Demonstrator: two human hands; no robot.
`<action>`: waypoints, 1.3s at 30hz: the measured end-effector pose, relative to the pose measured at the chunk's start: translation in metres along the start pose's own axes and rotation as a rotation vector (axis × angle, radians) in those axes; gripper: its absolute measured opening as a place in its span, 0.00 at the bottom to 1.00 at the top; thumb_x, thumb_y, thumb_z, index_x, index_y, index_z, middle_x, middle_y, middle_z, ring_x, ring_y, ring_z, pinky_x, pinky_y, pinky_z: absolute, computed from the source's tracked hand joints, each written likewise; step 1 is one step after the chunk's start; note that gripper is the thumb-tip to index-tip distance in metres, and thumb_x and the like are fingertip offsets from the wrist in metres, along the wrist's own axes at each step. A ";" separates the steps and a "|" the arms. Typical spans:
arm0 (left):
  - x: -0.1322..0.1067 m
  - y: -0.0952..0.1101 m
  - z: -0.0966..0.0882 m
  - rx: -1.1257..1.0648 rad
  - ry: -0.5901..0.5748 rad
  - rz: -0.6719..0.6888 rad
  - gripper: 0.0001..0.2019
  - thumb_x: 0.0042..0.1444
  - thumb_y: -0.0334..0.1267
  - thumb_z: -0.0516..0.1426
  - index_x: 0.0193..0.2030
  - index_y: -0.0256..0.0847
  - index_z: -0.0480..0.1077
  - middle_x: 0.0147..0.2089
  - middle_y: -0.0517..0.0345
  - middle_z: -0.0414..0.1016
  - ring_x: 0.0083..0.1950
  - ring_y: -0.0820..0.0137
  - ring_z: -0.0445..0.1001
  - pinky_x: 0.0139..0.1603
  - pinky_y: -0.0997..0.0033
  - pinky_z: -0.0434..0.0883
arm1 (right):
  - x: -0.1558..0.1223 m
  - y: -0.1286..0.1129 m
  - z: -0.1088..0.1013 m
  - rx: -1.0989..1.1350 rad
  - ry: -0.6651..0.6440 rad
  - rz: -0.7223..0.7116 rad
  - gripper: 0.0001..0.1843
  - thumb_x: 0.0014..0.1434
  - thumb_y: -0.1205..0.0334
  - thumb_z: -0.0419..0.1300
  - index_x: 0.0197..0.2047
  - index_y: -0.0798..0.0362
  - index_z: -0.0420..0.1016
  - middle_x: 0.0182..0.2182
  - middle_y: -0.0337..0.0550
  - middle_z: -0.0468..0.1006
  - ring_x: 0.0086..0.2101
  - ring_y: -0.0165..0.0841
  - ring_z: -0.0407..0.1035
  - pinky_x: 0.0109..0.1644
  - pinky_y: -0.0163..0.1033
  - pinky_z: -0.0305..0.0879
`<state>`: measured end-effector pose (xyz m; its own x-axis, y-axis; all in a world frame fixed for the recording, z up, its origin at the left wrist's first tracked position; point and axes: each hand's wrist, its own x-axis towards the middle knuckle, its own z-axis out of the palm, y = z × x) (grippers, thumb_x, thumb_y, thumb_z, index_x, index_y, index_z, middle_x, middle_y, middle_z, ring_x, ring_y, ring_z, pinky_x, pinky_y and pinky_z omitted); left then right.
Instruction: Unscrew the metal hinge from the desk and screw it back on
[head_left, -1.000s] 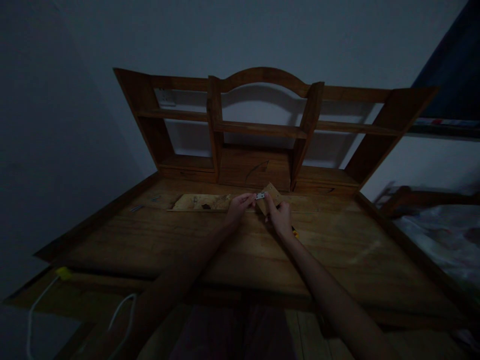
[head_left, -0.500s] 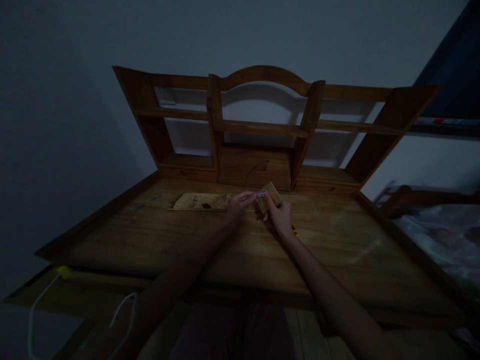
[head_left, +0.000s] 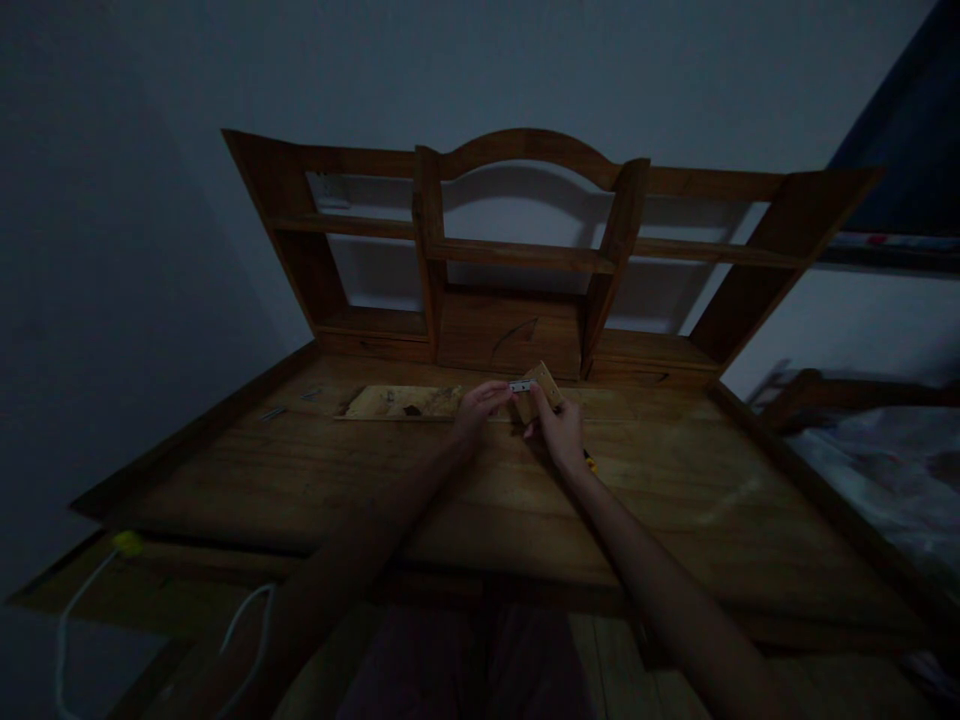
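Note:
Above the middle of the desk, my left hand pinches the left end of a small metal plate with dark holes, perhaps a hinge. My right hand grips a small pale wooden block, which has small holes near its edge and sits tilted. The plate lies against the block's upper left side, with my right thumb or finger at its right end. Partly hidden by my right wrist, a yellow and black object rests on the desk; its kind is not clear.
A worn pale strip lies across the desk behind my left hand. Thin metal pieces lie at left. A wooden shelf unit stands along the back. A white cable with a yellow end hangs at front left.
The metal plate has turned slightly, so its face and holes show more clearly. Both hands keep nearly the same place and hold.

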<state>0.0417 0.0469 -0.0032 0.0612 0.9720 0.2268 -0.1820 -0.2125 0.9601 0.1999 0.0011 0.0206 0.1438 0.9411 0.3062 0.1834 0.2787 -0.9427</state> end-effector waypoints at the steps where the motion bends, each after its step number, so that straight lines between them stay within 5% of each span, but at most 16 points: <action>1: 0.000 0.000 0.000 -0.008 0.001 0.000 0.16 0.51 0.48 0.67 0.42 0.39 0.79 0.39 0.53 0.81 0.34 0.70 0.70 0.34 0.70 0.63 | 0.000 0.000 0.000 -0.005 -0.001 -0.003 0.33 0.62 0.33 0.57 0.24 0.56 0.77 0.12 0.43 0.72 0.15 0.33 0.69 0.21 0.33 0.61; 9: -0.004 0.007 0.003 -0.067 0.035 -0.024 0.15 0.51 0.47 0.67 0.40 0.38 0.79 0.40 0.52 0.81 0.36 0.70 0.73 0.37 0.71 0.66 | 0.000 0.001 0.002 -0.036 -0.014 -0.015 0.34 0.63 0.34 0.56 0.21 0.56 0.75 0.13 0.46 0.73 0.17 0.33 0.71 0.24 0.34 0.64; 21: -0.001 0.003 0.001 -0.103 0.028 -0.004 0.17 0.54 0.48 0.66 0.44 0.39 0.79 0.44 0.50 0.82 0.41 0.67 0.76 0.40 0.70 0.68 | 0.000 0.002 0.005 0.022 0.002 -0.110 0.24 0.62 0.39 0.61 0.39 0.54 0.79 0.22 0.40 0.79 0.19 0.34 0.74 0.24 0.35 0.66; 39: 0.002 0.001 0.000 -0.129 0.038 0.044 0.12 0.56 0.45 0.65 0.42 0.38 0.79 0.41 0.52 0.82 0.38 0.68 0.74 0.40 0.70 0.67 | -0.002 -0.001 0.003 -0.053 -0.006 -0.118 0.24 0.63 0.38 0.60 0.37 0.53 0.79 0.19 0.39 0.77 0.21 0.37 0.76 0.27 0.36 0.65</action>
<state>0.0420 0.0483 -0.0017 0.0132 0.9657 0.2595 -0.3084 -0.2429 0.9197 0.1965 -0.0002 0.0203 0.1121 0.9037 0.4133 0.2495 0.3770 -0.8920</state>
